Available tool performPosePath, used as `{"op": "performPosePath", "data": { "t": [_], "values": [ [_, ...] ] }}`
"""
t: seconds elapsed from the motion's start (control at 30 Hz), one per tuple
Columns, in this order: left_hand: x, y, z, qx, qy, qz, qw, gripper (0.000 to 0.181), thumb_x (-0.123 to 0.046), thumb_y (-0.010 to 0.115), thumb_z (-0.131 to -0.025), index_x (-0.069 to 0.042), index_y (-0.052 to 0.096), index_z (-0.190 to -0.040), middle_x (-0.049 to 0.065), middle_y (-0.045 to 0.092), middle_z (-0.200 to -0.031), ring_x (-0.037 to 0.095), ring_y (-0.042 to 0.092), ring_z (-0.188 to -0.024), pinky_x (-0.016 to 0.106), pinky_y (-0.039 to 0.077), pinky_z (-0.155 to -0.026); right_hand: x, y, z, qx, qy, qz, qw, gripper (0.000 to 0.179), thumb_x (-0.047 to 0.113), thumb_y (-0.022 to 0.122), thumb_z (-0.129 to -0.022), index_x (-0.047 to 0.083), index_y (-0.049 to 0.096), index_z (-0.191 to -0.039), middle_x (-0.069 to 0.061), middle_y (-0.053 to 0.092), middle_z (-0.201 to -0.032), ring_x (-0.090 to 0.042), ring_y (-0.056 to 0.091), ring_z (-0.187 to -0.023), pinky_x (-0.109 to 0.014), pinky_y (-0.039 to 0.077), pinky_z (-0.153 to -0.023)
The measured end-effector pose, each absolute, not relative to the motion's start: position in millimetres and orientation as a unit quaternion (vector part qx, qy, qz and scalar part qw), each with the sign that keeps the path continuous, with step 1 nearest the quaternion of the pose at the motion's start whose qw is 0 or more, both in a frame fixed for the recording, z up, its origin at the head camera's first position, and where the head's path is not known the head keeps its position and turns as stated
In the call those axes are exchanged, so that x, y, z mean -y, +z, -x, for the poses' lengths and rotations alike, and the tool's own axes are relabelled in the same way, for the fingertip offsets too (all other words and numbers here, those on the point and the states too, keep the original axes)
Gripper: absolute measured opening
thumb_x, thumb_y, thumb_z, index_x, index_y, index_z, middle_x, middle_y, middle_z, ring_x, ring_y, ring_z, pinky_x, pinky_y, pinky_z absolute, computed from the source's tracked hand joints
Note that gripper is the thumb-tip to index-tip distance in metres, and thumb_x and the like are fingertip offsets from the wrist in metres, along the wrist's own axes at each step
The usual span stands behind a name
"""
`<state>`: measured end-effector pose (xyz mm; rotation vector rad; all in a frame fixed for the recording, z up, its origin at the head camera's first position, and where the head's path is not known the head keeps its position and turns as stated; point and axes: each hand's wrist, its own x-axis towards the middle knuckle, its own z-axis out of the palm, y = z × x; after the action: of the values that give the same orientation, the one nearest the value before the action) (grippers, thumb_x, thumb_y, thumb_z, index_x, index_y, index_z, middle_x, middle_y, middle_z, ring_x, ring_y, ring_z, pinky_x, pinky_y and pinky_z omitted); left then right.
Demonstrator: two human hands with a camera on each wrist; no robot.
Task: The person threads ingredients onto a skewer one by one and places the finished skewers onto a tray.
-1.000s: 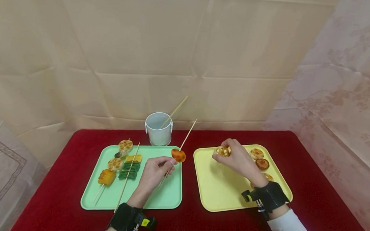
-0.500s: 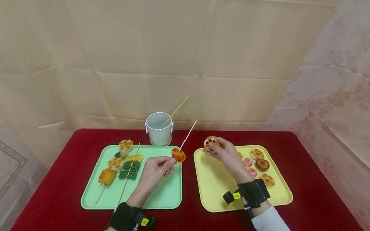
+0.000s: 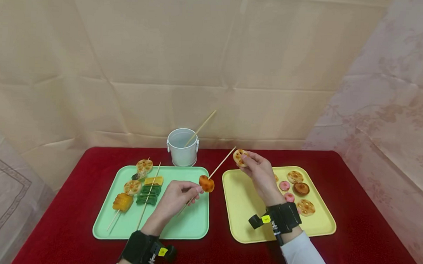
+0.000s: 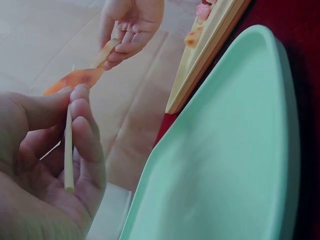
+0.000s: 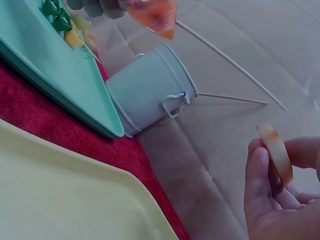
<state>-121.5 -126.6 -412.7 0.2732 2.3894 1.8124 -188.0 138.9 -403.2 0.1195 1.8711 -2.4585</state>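
My left hand (image 3: 177,198) pinches a thin wooden skewer (image 3: 222,162) above the green tray's right side. An orange-brown food piece (image 3: 206,184), its kind unclear, is threaded on it just beyond my fingertips. The bare pointed end slants up to the right. Between thumb and fingers, my right hand (image 3: 260,174) holds a round lotus root slice (image 3: 240,158) over the yellow tray's back-left corner. In the head view the skewer's tip lies close to the slice's left edge; the right wrist view shows a gap between the tip and the slice (image 5: 277,152).
On the green tray (image 3: 190,233) lie two loaded skewers, one with corn (image 3: 122,202) and lotus root, one with green folded pieces (image 3: 148,194). The yellow tray (image 3: 241,236) bears lotus slices, pink rounds (image 3: 289,197) and a mushroom-like piece (image 3: 301,188). Behind stands a white bucket (image 3: 182,156) with a skewer.
My right hand has lifted the lotus root slice from over the yellow tray and brought it left, turning it. My left hand has tipped the skewer further right, towards the slice.
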Motion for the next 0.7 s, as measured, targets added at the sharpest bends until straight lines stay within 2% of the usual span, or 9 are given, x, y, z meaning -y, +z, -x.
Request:
{"op": "performPosePath", "data": {
  "t": [0.27, 0.5, 0.7],
  "values": [
    [134.4, -412.0, 121.5, -0.788, 0.591, -0.132, 0.106, 0.018, -0.012, 0.069, -0.1, 0.004, 0.077, -0.099, 0.016, 0.068, -0.078, 0.015, 0.058, -0.067, 0.025, 0.046, -0.059, -143.1, -404.2, 190.8, -0.579, -0.814, -0.045, 0.012, 0.037, 0.011, 0.063, -0.104, -0.008, 0.054, -0.135, -0.006, 0.065, -0.11, -0.013, 0.071, -0.088, -0.023, 0.057, -0.086],
    [135.2, -414.1, 121.6, -0.792, 0.58, -0.153, 0.116, 0.021, -0.012, 0.068, -0.101, 0.007, 0.076, -0.098, 0.018, 0.068, -0.077, 0.014, 0.057, -0.066, 0.024, 0.044, -0.057, -146.7, -402.1, 191.8, -0.556, -0.829, -0.059, 0.0, 0.032, 0.008, 0.063, -0.104, -0.005, 0.055, -0.131, -0.006, 0.064, -0.111, -0.012, 0.071, -0.09, -0.024, 0.057, -0.086],
    [135.2, -415.7, 121.9, -0.79, 0.581, -0.154, 0.121, 0.02, -0.011, 0.068, -0.1, 0.007, 0.076, -0.098, 0.017, 0.068, -0.076, 0.013, 0.057, -0.066, 0.023, 0.044, -0.057, -147.4, -400.8, 191.7, -0.561, -0.825, -0.063, 0.007, 0.036, 0.009, 0.061, -0.105, -0.005, 0.052, -0.137, -0.007, 0.061, -0.114, -0.012, 0.07, -0.095, -0.025, 0.055, -0.091]
  ]
}}
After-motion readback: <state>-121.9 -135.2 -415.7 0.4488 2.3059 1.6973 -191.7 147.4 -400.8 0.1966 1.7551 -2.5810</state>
